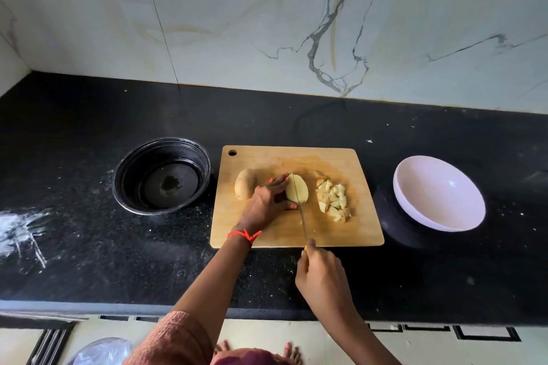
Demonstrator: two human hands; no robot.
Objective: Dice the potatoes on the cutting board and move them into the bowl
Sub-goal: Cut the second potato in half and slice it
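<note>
A wooden cutting board lies on the black counter. My left hand holds a halved potato steady at the board's middle, fingers curled round its left side. My right hand grips the handle of a knife, whose thin blade runs lengthwise through the potato. A whole unpeeled potato sits left of my left hand. A pile of diced potato pieces lies on the board's right part. The white bowl stands right of the board with nothing in it.
A black round pan sits left of the board. White powder smears mark the counter's left side. The marble wall rises behind, and the counter's front edge runs below my arms.
</note>
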